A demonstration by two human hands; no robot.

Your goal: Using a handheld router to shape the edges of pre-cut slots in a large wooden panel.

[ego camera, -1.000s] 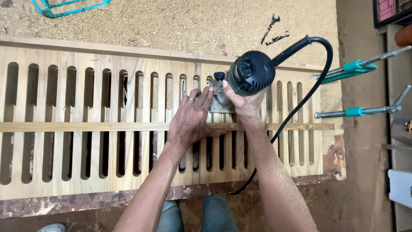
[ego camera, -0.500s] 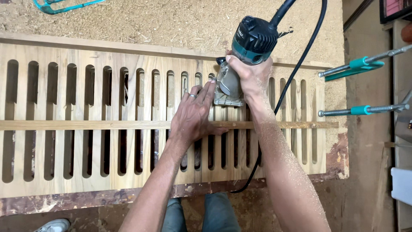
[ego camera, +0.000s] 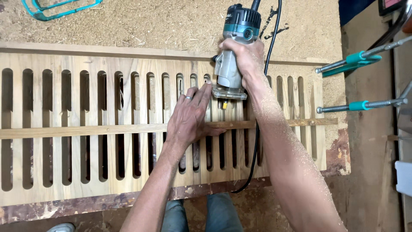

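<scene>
A person's right hand (ego camera: 240, 58) is clamped around a compact trim router (ego camera: 234, 51), its clear base tilted above a slotted wooden panel (ego camera: 86, 124) lying on a sawdust-covered surface (ego camera: 171, 21). The left hand (ego camera: 189, 118), empty with fingers spread flat, presses on the panel and on the thin wooden guide strip (ego camera: 86, 129) laid across it. Rows of long slots already run across the panel from left to right; judging by this, most of the cutting looks done, though whether any slot is left to cut cannot be told. Two teal-handled bar clamps (ego camera: 356, 81) reach in from the right, and a black power cord (ego camera: 257, 146) drops through a slot near the router.
</scene>
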